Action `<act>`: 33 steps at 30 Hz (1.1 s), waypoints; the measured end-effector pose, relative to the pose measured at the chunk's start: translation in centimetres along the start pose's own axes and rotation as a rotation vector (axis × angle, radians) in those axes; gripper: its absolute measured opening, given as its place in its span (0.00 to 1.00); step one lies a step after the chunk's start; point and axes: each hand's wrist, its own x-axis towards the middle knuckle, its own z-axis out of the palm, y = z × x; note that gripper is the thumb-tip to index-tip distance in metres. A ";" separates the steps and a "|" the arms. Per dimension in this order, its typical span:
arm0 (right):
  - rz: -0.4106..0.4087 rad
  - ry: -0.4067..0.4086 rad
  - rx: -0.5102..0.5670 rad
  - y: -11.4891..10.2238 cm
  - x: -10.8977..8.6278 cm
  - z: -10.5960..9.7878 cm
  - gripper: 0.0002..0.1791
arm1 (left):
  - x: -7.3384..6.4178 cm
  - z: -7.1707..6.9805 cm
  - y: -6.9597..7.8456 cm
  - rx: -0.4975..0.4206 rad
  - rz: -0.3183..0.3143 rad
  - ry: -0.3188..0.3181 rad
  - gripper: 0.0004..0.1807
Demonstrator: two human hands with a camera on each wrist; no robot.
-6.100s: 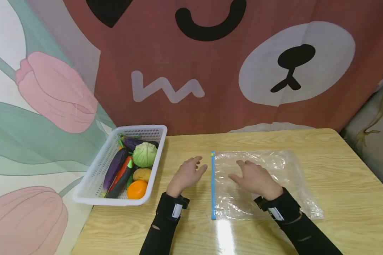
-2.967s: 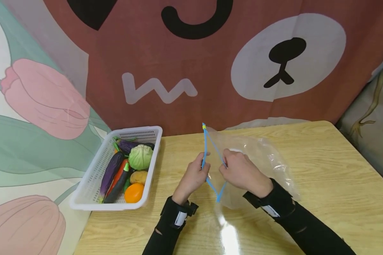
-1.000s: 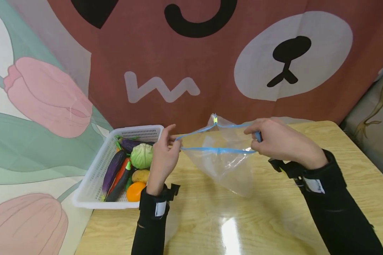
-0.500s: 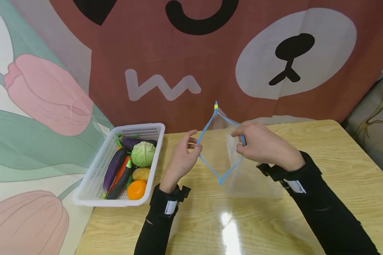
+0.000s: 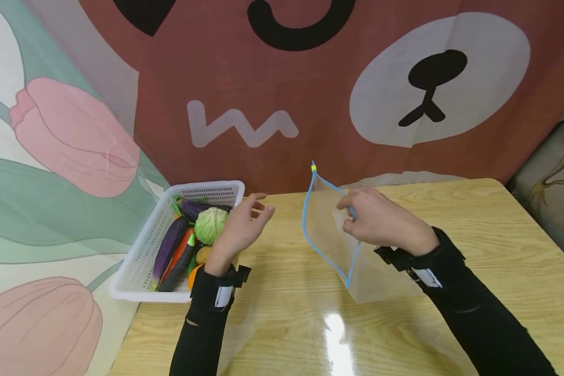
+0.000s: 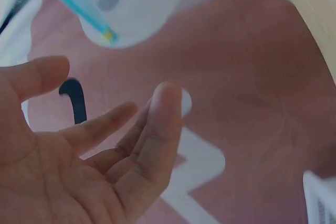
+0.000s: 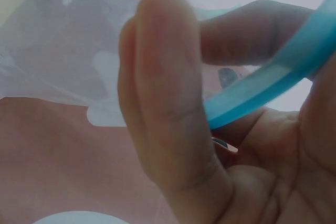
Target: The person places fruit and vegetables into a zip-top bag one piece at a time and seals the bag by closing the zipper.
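- Right of centre, above the table (image 5: pixel 286 329), the clear bag (image 5: pixel 383 277) hangs from the right hand (image 5: pixel 383 219), whose curled fingers grip the blue strip (image 5: pixel 304 216) edging its mouth; holding just one side seems to be what lets that mouth gape leftward.
- Up at the mouth's far corner sits a yellow tab (image 5: pixel 314 168); whether the bag's lower end touches the wood, you can't tell.
- Over to the left, the left hand (image 5: pixel 239 227) is free, fingers loosely bent around nothing, overlapping the right edge of the white basket (image 5: pixel 148 296) from above.
- That basket stands far left, its raised walls presumably penning in the eggplants (image 5: pixel 170 245), a cabbage (image 5: pixel 210 224) and an orange fruit (image 5: pixel 191 278), half hidden behind the left wrist.
- Pale wood grain below, a glare patch (image 5: pixel 336 334) at the near side.
- Behind it all, a brown bear-print cloth (image 5: pixel 244 62), with pink tulips (image 5: pixel 75 136) on the left.
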 end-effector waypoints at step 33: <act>0.007 -0.016 0.014 0.5 -0.7 0.7 0.19 | 5.0 -6.8 -11.8 0.328 -0.316 -0.443 0.48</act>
